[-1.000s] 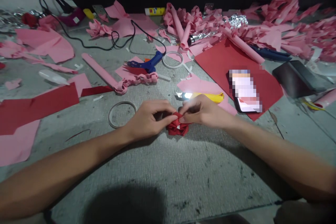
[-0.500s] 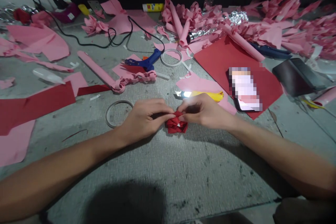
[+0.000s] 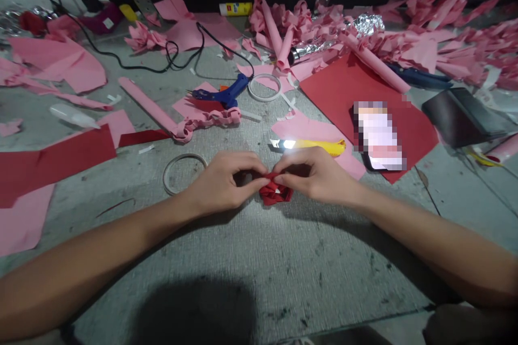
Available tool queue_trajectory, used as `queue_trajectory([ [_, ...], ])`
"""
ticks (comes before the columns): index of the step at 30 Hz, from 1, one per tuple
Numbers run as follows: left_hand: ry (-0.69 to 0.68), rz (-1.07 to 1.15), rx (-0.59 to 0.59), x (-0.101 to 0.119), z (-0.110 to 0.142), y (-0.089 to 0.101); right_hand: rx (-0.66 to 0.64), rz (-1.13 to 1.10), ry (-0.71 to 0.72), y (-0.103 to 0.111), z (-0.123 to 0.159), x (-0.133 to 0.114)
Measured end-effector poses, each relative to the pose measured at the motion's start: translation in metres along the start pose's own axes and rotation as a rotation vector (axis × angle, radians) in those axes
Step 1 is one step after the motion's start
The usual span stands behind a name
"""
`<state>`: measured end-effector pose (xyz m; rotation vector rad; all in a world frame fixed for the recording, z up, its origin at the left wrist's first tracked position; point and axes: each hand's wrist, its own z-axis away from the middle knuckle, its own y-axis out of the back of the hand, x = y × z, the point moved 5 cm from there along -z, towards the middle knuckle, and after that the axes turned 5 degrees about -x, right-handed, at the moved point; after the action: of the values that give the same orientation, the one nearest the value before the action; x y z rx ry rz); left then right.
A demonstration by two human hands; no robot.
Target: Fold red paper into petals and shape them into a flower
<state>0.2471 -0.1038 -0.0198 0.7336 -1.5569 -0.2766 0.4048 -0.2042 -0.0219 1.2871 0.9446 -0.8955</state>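
Observation:
A small folded strip of red paper (image 3: 276, 194), bent into a ring-like shape with a pale spot in its middle, is held low over the grey work surface. My left hand (image 3: 226, 180) pinches its upper left edge between thumb and fingers. From the other side my right hand (image 3: 313, 175) pinches the upper right edge, the fingertips of both hands almost touching. Beside my left wrist lies a grey ring (image 3: 165, 177), partly covered by the hand. Just beyond my right hand is a yellow box cutter (image 3: 324, 146) with a bright glare near its blade end.
A blue glue gun (image 3: 226, 96) with a black cord and a white ring (image 3: 265, 88) lie farther back. At right a phone (image 3: 380, 137) rests on red paper (image 3: 332, 91), near a dark wallet (image 3: 461, 118). Crumpled pink paper (image 3: 307, 27) heaps along the back.
Both hands keep their pinch on the red paper. Its top edge has been drawn together under the fingertips, and the paper has shifted slightly to the right.

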Motion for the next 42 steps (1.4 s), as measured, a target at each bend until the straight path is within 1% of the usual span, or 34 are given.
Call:
queue_trajectory([
  [3,-0.061,-0.036,0.039,0.004,0.001,-0.001,-0.059,0.028,-0.026,-0.001,0.0,-0.004],
  [9,-0.225,-0.154,0.122,0.016,0.004,-0.004,-0.112,0.064,-0.051,-0.002,0.0,-0.006],
  [13,-0.28,-0.193,0.127,0.018,0.005,-0.005,-0.102,0.049,-0.038,-0.003,0.0,-0.007],
  [18,-0.357,-0.296,0.144,0.02,0.009,-0.007,-0.07,0.072,-0.012,-0.006,0.003,-0.01],
  [23,-0.339,-0.311,0.14,0.022,0.011,-0.009,-0.007,0.257,0.064,-0.012,0.008,-0.018],
  [26,-0.271,-0.249,0.134,0.02,0.009,-0.008,0.006,0.331,0.113,-0.013,0.009,-0.02],
  [29,-0.173,-0.157,0.086,0.014,0.005,-0.005,0.003,0.33,0.123,-0.011,0.009,-0.018],
  [31,-0.133,-0.127,0.062,0.011,0.003,-0.004,0.003,0.316,0.127,-0.009,0.008,-0.016],
  [38,-0.067,-0.11,0.051,0.008,0.002,-0.001,0.068,0.353,0.134,-0.007,0.009,-0.015],
  [42,-0.1,-0.168,0.072,0.01,0.004,-0.001,0.095,0.42,0.137,-0.01,0.011,-0.019],
])
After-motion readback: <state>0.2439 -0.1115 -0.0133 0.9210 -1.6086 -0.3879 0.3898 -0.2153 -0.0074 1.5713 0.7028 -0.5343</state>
